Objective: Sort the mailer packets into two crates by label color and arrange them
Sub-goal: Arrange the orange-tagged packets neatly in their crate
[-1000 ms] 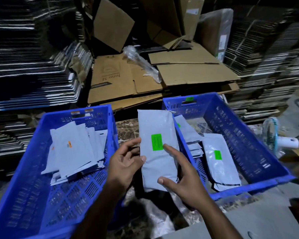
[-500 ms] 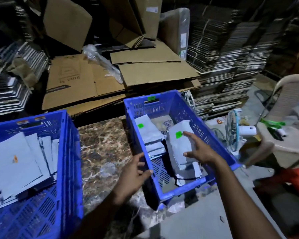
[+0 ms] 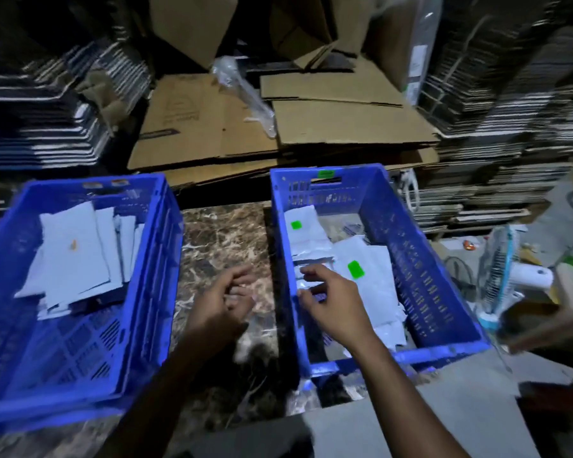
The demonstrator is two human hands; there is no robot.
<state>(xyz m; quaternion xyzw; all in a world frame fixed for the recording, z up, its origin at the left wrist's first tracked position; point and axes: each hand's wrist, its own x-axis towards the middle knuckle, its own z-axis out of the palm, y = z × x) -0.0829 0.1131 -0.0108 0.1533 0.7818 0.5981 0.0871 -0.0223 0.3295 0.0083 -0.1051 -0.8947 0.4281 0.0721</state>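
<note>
Marble strip (image 3: pixel 225 239) between crates, hands (image 3: pixel 224 300) over it, right crate rim (image 3: pixel 283 259)

Two blue plastic crates stand side by side. The left crate (image 3: pixel 146 266), to the left of the left hand (image 3: pixel 222 299), holds a loose fan of grey mailer packets (image 3: pixel 76 252); the top one carries a small orange label. In the right crate (image 3: pixel 420 259), a packet with a green label (image 3: pixel 371 282) lies flat just right of the right hand (image 3: pixel 334 302). Beyond that hand, another green-label packet (image 3: pixel 303 231) tops a small stack.
</note>
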